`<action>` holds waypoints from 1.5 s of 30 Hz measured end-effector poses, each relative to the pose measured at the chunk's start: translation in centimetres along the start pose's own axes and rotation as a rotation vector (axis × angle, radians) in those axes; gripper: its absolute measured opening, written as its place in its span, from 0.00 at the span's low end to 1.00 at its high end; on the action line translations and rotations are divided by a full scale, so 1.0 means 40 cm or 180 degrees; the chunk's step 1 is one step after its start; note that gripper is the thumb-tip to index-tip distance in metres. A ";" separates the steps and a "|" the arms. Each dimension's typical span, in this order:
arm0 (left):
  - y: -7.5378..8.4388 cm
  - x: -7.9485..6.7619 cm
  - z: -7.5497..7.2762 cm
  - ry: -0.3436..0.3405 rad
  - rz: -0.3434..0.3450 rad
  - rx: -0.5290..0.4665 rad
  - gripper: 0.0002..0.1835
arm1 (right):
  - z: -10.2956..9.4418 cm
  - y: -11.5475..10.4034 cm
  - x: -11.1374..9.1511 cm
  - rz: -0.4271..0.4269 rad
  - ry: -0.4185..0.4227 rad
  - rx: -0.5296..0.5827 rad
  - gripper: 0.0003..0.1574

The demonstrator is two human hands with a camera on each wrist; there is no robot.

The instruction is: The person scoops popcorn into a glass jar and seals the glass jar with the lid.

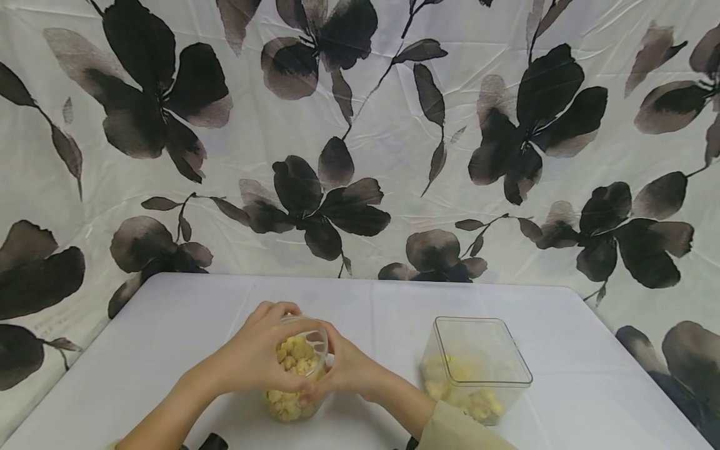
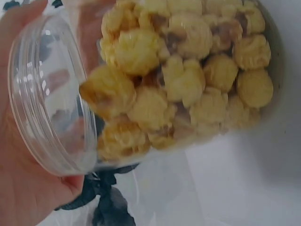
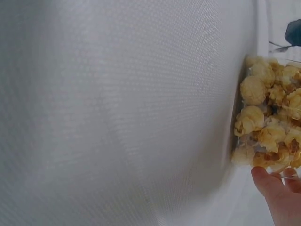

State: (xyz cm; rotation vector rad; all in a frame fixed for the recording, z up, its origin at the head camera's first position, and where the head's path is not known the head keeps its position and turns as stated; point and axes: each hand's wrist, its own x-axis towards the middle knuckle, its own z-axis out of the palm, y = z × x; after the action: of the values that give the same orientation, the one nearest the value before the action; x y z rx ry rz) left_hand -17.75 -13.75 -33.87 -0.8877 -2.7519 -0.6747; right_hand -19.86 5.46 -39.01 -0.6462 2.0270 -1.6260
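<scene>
A clear round plastic jar (image 1: pixel 295 387) of yellow popcorn stands on the table. My left hand (image 1: pixel 264 350) grips its upper part from the left, fingers curled over the far side and thumb in front. My right hand (image 1: pixel 349 369) holds the jar's right side near the top. In the left wrist view, the popcorn (image 2: pixel 183 75) fills the lower part of the jar below a clear ridged rim (image 2: pixel 51 94). Whether a clear lid sits on it, I cannot tell. The right wrist view shows the jar's popcorn (image 3: pixel 270 117) beside my right thumb (image 3: pixel 268 181).
To the right stands a clear square container (image 1: pixel 478 362) with some popcorn low inside. The white table (image 1: pixel 371 312) ends at the back before a floral cloth (image 1: pixel 360 144). A small black object (image 1: pixel 214 442) shows at the near edge.
</scene>
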 end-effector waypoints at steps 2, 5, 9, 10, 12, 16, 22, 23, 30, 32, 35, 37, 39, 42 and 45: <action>-0.008 0.002 -0.003 -0.0056 0.0094 -0.0066 0.37 | -0.002 -0.001 -0.001 0.0013 -0.0011 -0.0008 0.61; -0.009 0.000 -0.006 -0.0053 0.0147 -0.0116 0.38 | -0.003 -0.002 -0.002 0.0005 -0.0027 -0.0004 0.61; 0.022 -0.011 0.003 0.0161 -0.0167 0.0087 0.37 | 0.000 -0.004 0.000 -0.0014 -0.0016 0.0012 0.62; 0.032 -0.014 0.007 0.0220 -0.0292 0.0159 0.38 | 0.001 -0.004 0.000 -0.0011 -0.0001 0.0011 0.62; 0.053 -0.019 0.016 0.0285 -0.0538 0.0301 0.39 | 0.002 -0.004 0.000 0.0004 0.0031 0.0005 0.62; 0.072 -0.017 0.028 0.0336 -0.0767 0.0444 0.36 | 0.002 -0.004 -0.002 0.0019 0.0063 0.0017 0.62; 0.061 -0.008 0.031 0.0448 -0.0575 0.0527 0.34 | -0.002 0.002 -0.004 -0.0023 0.0051 0.0057 0.62; 0.058 -0.008 0.031 0.0446 -0.0526 0.0538 0.34 | -0.003 0.004 -0.003 -0.0033 0.0060 0.0038 0.62; 0.034 -0.017 0.016 0.0294 -0.0181 0.0377 0.31 | -0.003 0.009 0.001 -0.0029 0.0000 0.0036 0.61; 0.026 -0.016 0.008 0.0160 -0.0105 0.0251 0.31 | -0.004 0.010 0.002 -0.0039 -0.0004 0.0032 0.61; 0.011 -0.010 -0.003 -0.0030 0.0077 0.0070 0.33 | -0.006 0.010 0.003 -0.0044 -0.0018 0.0025 0.62; -0.002 -0.003 -0.009 -0.0135 0.0228 -0.0050 0.34 | -0.008 0.009 0.003 -0.0022 -0.0044 0.0034 0.61; -0.013 0.003 -0.015 -0.0247 0.0366 -0.0164 0.34 | -0.009 0.007 0.002 -0.0001 -0.0068 0.0045 0.61; -0.026 0.013 -0.023 -0.0447 0.0477 -0.0360 0.33 | -0.009 0.004 0.002 0.0018 -0.0075 0.0055 0.60; -0.025 0.018 -0.033 -0.0634 0.0403 -0.0481 0.34 | -0.008 0.000 0.001 0.0022 -0.0061 0.0049 0.59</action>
State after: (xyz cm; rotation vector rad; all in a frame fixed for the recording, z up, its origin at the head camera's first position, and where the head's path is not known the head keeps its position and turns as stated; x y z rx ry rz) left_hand -18.88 -14.72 -32.88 -1.2117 -2.8129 -0.8203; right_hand -20.10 5.69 -38.95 -0.6464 1.9991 -1.6237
